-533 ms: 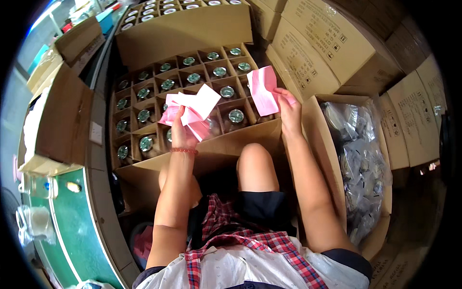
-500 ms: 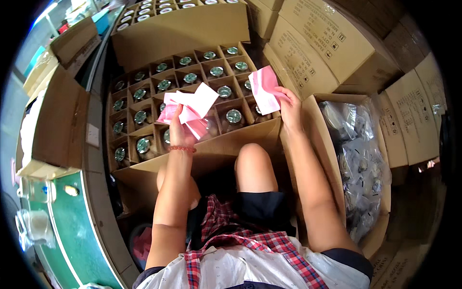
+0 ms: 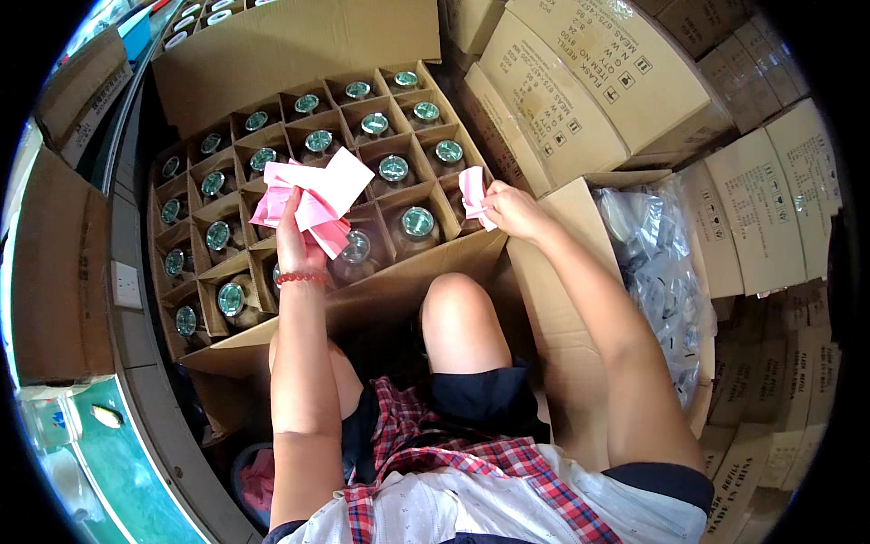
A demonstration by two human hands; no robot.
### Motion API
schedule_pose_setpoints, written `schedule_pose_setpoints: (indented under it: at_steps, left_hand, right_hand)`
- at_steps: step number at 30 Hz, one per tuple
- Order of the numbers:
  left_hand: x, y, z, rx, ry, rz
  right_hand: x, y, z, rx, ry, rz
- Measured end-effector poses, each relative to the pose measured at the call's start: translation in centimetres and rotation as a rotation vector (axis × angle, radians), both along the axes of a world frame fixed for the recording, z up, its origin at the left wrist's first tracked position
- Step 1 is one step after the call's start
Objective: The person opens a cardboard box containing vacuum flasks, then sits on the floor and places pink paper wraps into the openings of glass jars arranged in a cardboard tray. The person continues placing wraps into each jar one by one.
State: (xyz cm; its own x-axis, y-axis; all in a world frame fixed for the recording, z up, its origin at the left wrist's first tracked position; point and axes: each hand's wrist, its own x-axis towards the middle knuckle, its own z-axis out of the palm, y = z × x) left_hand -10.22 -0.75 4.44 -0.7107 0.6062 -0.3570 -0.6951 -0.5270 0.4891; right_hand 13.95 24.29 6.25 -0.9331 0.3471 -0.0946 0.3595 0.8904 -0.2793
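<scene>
Head view: left hand (image 3: 294, 238) fingers clenched on pink leaflets (image 3: 313, 195), frame centre-left. Right hand (image 3: 512, 210) pinching single folded leaflet (image 3: 473, 192), directly above jar carton (image 3: 399, 272), nearer its right-hand cells.

Both forearms come up from the lower edge, reaching forward over the knees. Left hand (image 3: 292, 238) raised, fingers closed in a grip, red bead bracelet on the wrist. Right hand (image 3: 513, 210) out to the right, fingers pinched shut.
</scene>
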Motion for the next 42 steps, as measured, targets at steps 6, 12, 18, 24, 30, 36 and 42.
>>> schedule_pose_setpoints:
  at_steps: [6, 12, 18, 24, 30, 36, 42]
  left_hand:
    - [0.5, 0.3, 0.4, -0.001, 0.017, -0.033]
    - [0.2, 0.8, -1.0, -0.018, 0.022, -0.042]
    - [0.6, 0.9, -0.1, -0.051, -0.014, -0.043]
    - [0.4, 1.1, -1.0, 0.003, -0.054, -0.069]
    - [1.1, 1.6, -0.8, -0.021, -0.008, -0.099]
    - [1.2, 2.3, -0.7, -0.065, 0.024, -0.041]
    - [-0.6, 1.8, -2.2, -0.101, -0.011, 0.06]
  right_hand:
    - [-4.4, 1.1, 0.4, 0.39, -0.164, -0.096]
    - [-5.8, 0.7, -2.3, 0.443, -0.188, -0.012]
    - [-3.0, 0.5, -0.8, 0.067, 0.023, -0.014]
    - [-1.1, -2.2, 1.3, 0.412, -0.137, 0.135]
    - [-8.4, -8.2, 6.1, -0.631, 0.261, -0.192]
    - [-11.3, -7.4, 3.3, -1.034, 0.178, -0.095]
    - [-8.7, -1.6, 6.1, -0.992, 0.311, -0.244]
